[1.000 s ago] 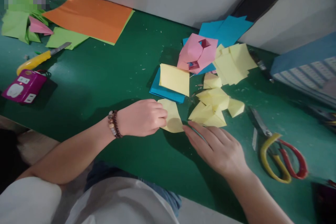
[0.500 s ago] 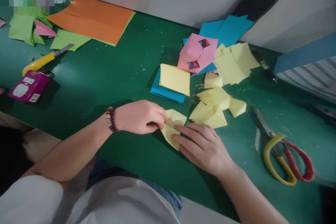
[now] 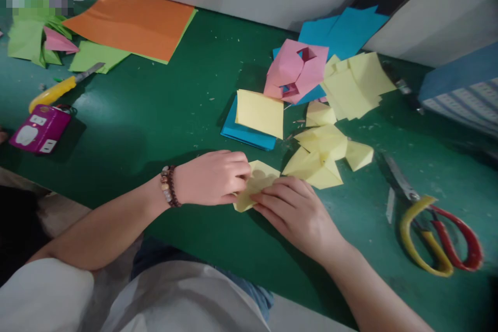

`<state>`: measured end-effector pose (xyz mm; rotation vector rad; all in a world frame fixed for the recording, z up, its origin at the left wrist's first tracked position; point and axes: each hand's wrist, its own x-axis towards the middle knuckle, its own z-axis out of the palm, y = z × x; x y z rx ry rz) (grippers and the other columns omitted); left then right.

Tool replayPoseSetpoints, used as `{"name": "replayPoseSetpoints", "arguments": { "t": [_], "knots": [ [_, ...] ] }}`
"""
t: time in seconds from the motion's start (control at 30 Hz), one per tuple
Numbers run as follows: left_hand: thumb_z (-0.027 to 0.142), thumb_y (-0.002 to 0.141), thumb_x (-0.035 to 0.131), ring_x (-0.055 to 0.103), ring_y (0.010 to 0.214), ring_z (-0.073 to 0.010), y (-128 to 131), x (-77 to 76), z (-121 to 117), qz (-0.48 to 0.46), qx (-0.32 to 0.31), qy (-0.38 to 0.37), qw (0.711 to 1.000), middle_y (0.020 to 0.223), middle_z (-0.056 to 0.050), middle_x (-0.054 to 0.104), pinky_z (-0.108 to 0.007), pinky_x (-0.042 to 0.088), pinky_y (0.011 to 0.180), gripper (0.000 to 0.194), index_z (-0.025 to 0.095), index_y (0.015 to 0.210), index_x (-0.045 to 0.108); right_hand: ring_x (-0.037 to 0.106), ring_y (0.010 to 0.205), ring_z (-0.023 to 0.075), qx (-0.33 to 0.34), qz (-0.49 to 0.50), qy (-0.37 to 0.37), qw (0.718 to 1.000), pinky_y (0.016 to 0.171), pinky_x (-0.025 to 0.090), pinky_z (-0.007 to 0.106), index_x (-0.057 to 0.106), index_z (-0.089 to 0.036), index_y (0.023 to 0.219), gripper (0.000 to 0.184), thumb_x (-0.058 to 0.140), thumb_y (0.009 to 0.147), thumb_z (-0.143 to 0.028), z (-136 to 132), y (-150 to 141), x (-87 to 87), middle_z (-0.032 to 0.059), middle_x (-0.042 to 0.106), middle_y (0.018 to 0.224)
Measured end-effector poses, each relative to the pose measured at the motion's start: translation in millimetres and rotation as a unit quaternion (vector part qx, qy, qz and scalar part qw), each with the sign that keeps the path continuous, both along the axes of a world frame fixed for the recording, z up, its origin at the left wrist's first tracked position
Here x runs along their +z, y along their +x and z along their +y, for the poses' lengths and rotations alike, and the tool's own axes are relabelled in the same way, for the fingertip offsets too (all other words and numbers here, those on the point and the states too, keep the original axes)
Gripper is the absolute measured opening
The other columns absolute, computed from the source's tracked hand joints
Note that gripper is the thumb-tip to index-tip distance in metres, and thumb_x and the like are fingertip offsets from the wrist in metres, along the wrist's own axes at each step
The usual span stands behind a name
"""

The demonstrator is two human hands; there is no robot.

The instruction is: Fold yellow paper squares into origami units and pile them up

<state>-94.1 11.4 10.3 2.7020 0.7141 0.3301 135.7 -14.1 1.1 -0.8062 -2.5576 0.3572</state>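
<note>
Between my hands is a small folded piece of pale yellow paper [image 3: 260, 179], low over the green table. My left hand [image 3: 216, 177], with a beaded bracelet at the wrist, pinches its left edge; the fingertips are partly hidden behind the knuckles. From the right, my right hand [image 3: 295, 207] grips the paper's lower right side, its fingers together over the edge. Just beyond my right hand lie several folded yellow paper pieces [image 3: 321, 158]. A yellow paper square [image 3: 260, 113] rests on a blue paper stack [image 3: 249, 137] ahead of my hands.
Scissors [image 3: 422, 207] with yellow and red handles lie at right. A pink folded paper shape [image 3: 298, 70] sits near blue sheets [image 3: 342, 31] and yellow sheets [image 3: 354, 83]. At left are a purple box [image 3: 41, 129], a yellow-handled cutter [image 3: 54, 93] and an orange sheet [image 3: 132, 23].
The yellow paper has turned a little in my hands, and its lower point has shifted left. My left fingers have curled further over its edge. The view has shifted slightly.
</note>
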Motion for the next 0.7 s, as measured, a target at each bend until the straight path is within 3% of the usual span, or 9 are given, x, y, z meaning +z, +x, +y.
{"name": "replayPoseSetpoints", "arguments": {
  "t": [0.13, 0.23, 0.3, 0.57, 0.7],
  "knots": [
    [0.02, 0.09, 0.058, 0.056, 0.09, -0.0195, -2.6, 4.7, -2.2, 0.015, -0.031, -0.039, 0.999, 0.089, -0.005, 0.067, -0.031, 0.047, 0.079, 0.023, 0.017, 0.07, 0.07, 0.056, 0.081, 0.019, -0.029, 0.012, -0.013, 0.999, 0.074, 0.048, 0.034, 0.066, -0.018, 0.093, 0.007, 0.061, 0.089, -0.02, 0.6, -7.8, -3.2, 0.0047, 0.069, 0.08],
    [0.019, 0.084, 0.067, 0.057, 0.098, -0.0192, -9.6, 11.1, -5.8, 0.02, -0.052, -0.101, 0.993, 0.1, -0.004, 0.068, -0.03, 0.047, 0.087, 0.007, 0.02, 0.084, 0.074, 0.056, 0.08, 0.0192, -0.04, 0.008, -0.015, 0.999, 0.073, 0.048, 0.033, 0.064, -0.017, 0.095, 0.008, 0.061, 0.088, -0.019, 0.3, -10.3, -4.6, 0.0051, 0.068, 0.078],
    [0.022, 0.079, 0.073, 0.056, 0.105, -0.0212, -13.7, 15.6, -9.5, 0.035, -0.042, -0.115, 0.992, 0.108, -0.005, 0.066, -0.031, 0.046, 0.091, 0.009, 0.02, 0.088, 0.075, 0.056, 0.079, 0.0191, -0.044, 0.009, -0.019, 0.999, 0.072, 0.048, 0.033, 0.064, -0.017, 0.093, 0.006, 0.061, 0.088, -0.019, 0.0, -11.0, -5.1, 0.0051, 0.068, 0.078],
    [0.029, 0.076, 0.077, 0.053, 0.116, -0.0246, -10.5, 26.3, -22.5, 0.086, -0.008, -0.101, 0.991, 0.117, -0.006, 0.063, -0.035, 0.043, 0.1, 0.017, 0.018, 0.088, 0.073, 0.058, 0.077, 0.0181, -0.049, 0.018, -0.051, 0.997, 0.073, 0.048, 0.034, 0.063, -0.018, 0.087, 0.006, 0.058, 0.089, -0.018, -0.2, -12.9, -10.6, 0.005, 0.068, 0.079],
    [0.034, 0.079, 0.074, 0.055, 0.118, -0.0252, -11.5, 23.6, -34.6, 0.087, 0.003, -0.067, 0.994, 0.119, -0.009, 0.064, -0.037, 0.043, 0.104, 0.025, 0.015, 0.093, 0.07, 0.06, 0.079, 0.0183, -0.048, 0.028, -0.049, 0.997, 0.075, 0.049, 0.034, 0.065, -0.018, 0.088, 0.009, 0.057, 0.089, -0.017, -0.3, -12.6, -13.2, 0.0051, 0.069, 0.081]
  ]
}}
